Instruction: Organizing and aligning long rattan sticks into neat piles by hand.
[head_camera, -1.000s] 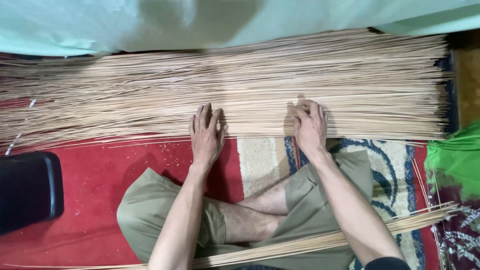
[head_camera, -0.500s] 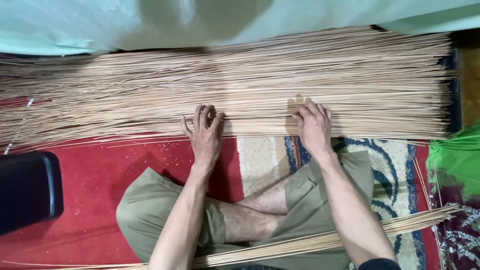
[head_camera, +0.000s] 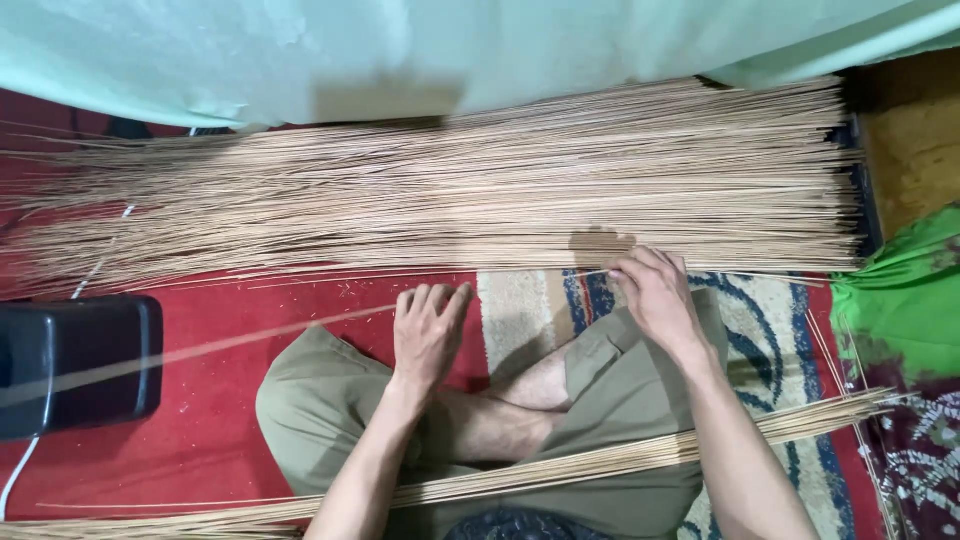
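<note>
A single thin stick (head_camera: 300, 330) is pinched by the right hand (head_camera: 655, 295) fingers beside the stick pile (head_camera: 450, 200); left hand (head_camera: 428, 330) fingers are released near it.

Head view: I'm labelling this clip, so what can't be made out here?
- Left hand: a motion-blurred thin stick runs from it; the grip is unclear.
- Right hand: its fingertips cover whatever they pinch at the pile of thin sticks.
- Lap bundle: cut off by the bottom edge.
- Black box: cut off at left.
</note>
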